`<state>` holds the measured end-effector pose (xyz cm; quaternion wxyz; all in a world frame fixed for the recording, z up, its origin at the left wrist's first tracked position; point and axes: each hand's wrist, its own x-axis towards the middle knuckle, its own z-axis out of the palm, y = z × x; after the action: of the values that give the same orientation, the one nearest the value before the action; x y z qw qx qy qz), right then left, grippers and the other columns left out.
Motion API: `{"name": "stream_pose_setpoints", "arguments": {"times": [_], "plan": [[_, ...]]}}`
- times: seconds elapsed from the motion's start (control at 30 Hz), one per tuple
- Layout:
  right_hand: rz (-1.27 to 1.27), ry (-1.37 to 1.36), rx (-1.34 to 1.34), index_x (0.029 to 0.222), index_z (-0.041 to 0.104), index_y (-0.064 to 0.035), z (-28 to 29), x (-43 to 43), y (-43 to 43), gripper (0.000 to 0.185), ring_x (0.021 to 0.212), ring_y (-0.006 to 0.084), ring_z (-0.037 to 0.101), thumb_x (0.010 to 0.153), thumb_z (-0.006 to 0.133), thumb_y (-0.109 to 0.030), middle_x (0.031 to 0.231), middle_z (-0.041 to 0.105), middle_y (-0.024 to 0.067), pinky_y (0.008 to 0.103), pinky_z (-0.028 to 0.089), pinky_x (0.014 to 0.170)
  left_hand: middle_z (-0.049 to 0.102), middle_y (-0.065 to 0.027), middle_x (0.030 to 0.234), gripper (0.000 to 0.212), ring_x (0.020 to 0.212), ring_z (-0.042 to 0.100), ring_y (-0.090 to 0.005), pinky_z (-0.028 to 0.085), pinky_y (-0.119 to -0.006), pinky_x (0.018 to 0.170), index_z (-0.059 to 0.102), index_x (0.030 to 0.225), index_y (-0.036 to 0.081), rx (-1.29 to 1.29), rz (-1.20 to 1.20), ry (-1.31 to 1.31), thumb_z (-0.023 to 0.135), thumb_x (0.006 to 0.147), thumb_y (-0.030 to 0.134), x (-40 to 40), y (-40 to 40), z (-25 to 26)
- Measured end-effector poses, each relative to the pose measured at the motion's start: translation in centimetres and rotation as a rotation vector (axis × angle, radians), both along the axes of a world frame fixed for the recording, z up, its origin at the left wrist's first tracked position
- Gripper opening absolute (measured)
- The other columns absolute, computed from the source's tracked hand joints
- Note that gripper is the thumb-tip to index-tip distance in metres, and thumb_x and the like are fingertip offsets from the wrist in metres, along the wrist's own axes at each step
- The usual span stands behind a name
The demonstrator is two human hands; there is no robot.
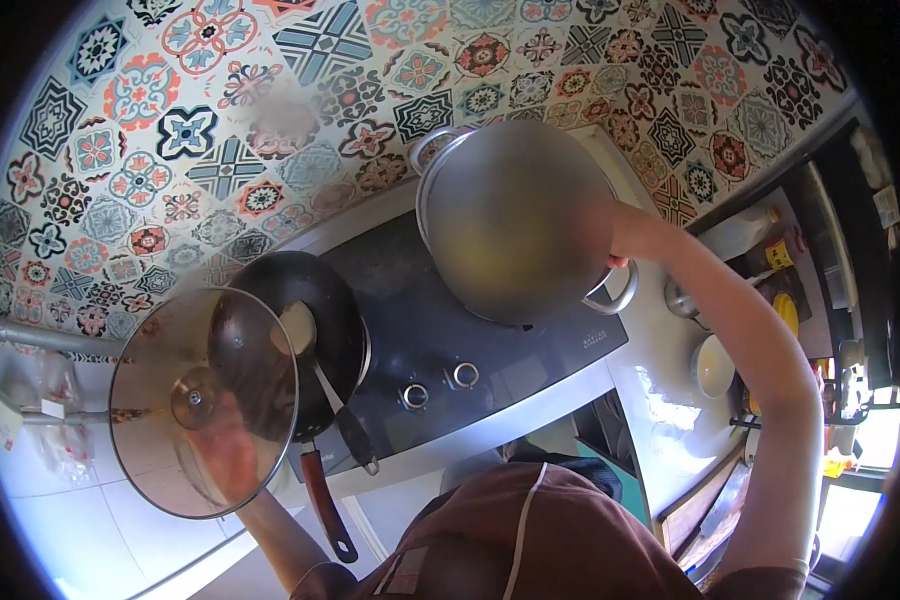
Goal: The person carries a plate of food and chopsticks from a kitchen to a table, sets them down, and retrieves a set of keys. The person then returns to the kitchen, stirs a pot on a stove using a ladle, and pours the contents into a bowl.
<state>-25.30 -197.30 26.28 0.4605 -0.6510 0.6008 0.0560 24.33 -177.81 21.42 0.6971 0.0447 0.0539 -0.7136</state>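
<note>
My left hand (229, 446) holds up a round glass lid (146, 352) at its central knob (195, 399), left of the stove. The fingers show blurred through the tinted glass. Behind the lid's right edge sits a black wok (337, 315) with a brown handle (324, 499). A long-handled metal cooking utensil (337, 394) lies across the wok. My right hand (636, 231) is at the right rim of a large metal pot (422, 206), above its loop handle (624, 294). Blur over the pot hides the fingertips and most of the yellowish contents.
Both pans stand on a black glass cooktop (495, 360) with two knobs. To the right are a white bowl (712, 366), a plastic bottle (742, 231) and a broad knife blade (724, 499) by a wooden board. A grey pipe (45, 330) runs along the left.
</note>
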Motion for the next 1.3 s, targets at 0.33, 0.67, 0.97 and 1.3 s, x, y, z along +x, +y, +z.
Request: {"name": "stream_pose_setpoints", "arguments": {"times": [0.33,0.67,0.97,1.3], "plan": [[0.573,0.773,-0.39,0.085,0.059,-0.0011,5.1,1.3,2.7,0.019,0.067,0.0278,0.061,0.073,0.045,-0.006,0.074,0.061,0.0157,0.0387,0.049,0.059,0.043,-0.013,0.105,0.054,0.078,0.044,-0.015,0.041,-0.026,0.067,0.035,0.122,0.002,-0.053,-0.033,-0.09,0.06,0.078,0.019,-1.5,0.0,0.4],[-0.08,-0.072,0.043,0.095,0.056,-0.003,0.3,1.1,0.8,0.022,0.056,0.0227,0.059,0.078,0.046,-0.011,0.069,0.058,0.0126,0.0324,0.049,0.048,0.044,-0.0139,0.108,0.048,0.078,0.047,-0.0154,0.042,-0.022,0.058,0.037,0.121,0.005,-0.017,0.008,-0.142,0.057,0.081,0.021,-2.0,0.3,0.2],[0.579,0.749,-0.49,0.101,0.057,-0.0075,2.1,-0.4,2.5,0.027,0.069,0.0274,0.059,0.077,0.047,-0.011,0.074,0.059,0.0133,0.0389,0.047,0.059,0.044,-0.0199,0.103,0.047,0.074,0.047,-0.0173,0.042,-0.02,0.056,0.035,0.121,0.001,-0.001,0.075,-0.192,0.056,0.082,0.017,-2.7,0.4,0.2],[-0.327,-0.311,0.376,0.107,0.054,-0.0037,-0.4,-1.5,-0.7,0.029,0.041,0.0095,0.048,0.083,0.042,-0.015,0.063,0.055,0.008,0.0212,0.034,0.032,0.044,-0.0164,0.108,0.047,0.077,0.048,-0.0172,0.044,-0.023,0.059,0.036,0.122,0.006,-0.003,0.069,-0.237,0.057,0.081,0.017,-2.9,0.5,0.0]]}}
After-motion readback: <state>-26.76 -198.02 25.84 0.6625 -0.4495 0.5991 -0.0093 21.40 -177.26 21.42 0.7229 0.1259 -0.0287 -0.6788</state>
